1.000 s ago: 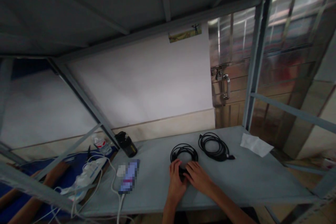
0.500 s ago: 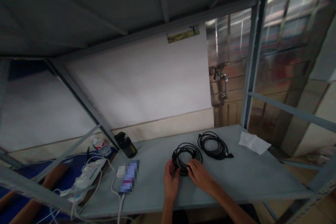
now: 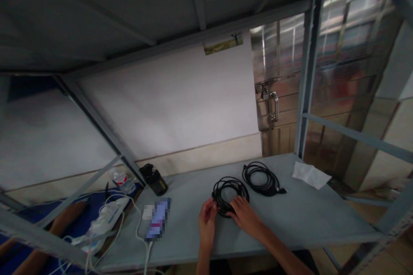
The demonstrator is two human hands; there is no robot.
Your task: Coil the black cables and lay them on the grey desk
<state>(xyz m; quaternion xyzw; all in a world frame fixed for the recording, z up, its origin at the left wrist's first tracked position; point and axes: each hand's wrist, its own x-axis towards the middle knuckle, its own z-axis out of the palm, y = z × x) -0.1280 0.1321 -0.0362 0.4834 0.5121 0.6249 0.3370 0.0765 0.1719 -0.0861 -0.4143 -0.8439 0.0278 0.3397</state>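
A coiled black cable [image 3: 229,178] lies on the grey tabletop in front of me. My left hand [image 3: 207,215] is at the coil's left edge, its thumb and fingers pinched together on a bit of the cable; the exact piece is hard to see. Curled over the coil's lower right side, my right hand [image 3: 242,212] grips the loops. Just behind and to the right rests a second coiled black cable [image 3: 260,180], untouched, with its plug end pointing right.
The grey table [image 3: 290,227] carries a black bottle [image 3: 154,180], a phone [image 3: 158,219] on a white cord and a white paper sheet [image 3: 311,175]. Metal frame posts [image 3: 306,77] rise at the sides. Another person's arm [image 3: 66,219] rests on a blue surface at left.
My left hand has drawn slightly left and away from the coil, its fingers now pinched together. My right hand stays on the coil.
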